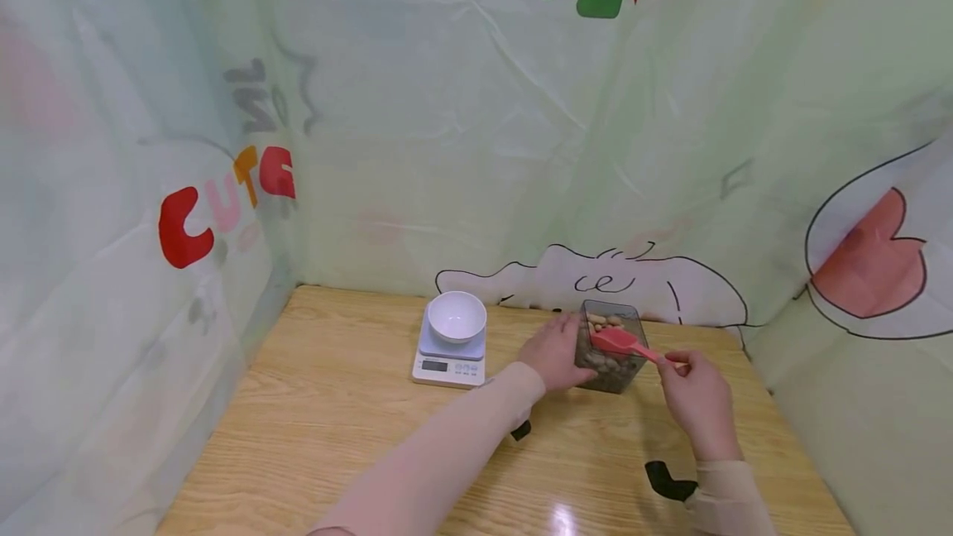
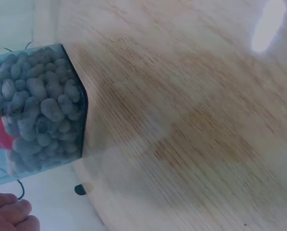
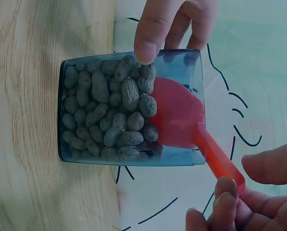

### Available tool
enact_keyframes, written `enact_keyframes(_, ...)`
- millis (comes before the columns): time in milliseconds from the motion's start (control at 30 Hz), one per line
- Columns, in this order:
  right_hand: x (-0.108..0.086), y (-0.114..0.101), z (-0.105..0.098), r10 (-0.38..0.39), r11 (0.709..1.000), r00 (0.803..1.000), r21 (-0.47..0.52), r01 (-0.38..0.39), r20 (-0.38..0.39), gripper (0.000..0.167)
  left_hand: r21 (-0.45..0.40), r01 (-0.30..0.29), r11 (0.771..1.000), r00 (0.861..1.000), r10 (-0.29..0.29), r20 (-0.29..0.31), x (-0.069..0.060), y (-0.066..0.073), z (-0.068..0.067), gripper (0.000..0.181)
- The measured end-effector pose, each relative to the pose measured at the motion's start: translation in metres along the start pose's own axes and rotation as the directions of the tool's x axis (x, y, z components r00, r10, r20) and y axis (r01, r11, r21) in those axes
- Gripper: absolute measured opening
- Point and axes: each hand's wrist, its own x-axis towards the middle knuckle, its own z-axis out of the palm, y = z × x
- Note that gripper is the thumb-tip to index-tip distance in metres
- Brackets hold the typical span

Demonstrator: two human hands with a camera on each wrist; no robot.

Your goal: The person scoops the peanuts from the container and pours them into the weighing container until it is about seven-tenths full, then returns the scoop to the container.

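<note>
A clear square container of unshelled peanuts stands near the back right of the table. My left hand grips its left side; in the right wrist view the thumb lies on the front wall and the other fingers are partly hidden behind it. The right hand pinches the handle end of a red scoop. The scoop's bowl is inside the container, against the top of the peanuts, and the handle slants out over the rim. What the scoop's bowl holds is partly hidden.
Left of the container, a white kitchen scale bears a white bowl. Both stand on the wooden table. A printed curtain hangs behind the table and along its sides.
</note>
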Motion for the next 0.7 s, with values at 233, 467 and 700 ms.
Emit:
enact_keyframes(233,0.006,0.002,0.005,0.042,0.998,0.997,0.039,-0.04,-0.071,0.047,-0.097,0.029,0.995,1.0,-0.029,0.004,0.012,-0.002,0.005,0.114)
enact_keyframes(467,0.009,0.004,0.006,-0.012,0.999,0.99,0.037,0.018,-0.144,0.037,-0.161,0.032,0.986,0.999,-0.03,0.016,0.021,0.0,0.004,0.123)
enact_keyframes(700,0.013,0.005,0.009,-0.049,0.999,0.984,0.01,0.052,-0.173,0.036,-0.185,0.031,0.982,0.999,-0.024,0.038,0.024,0.004,-0.003,0.125)
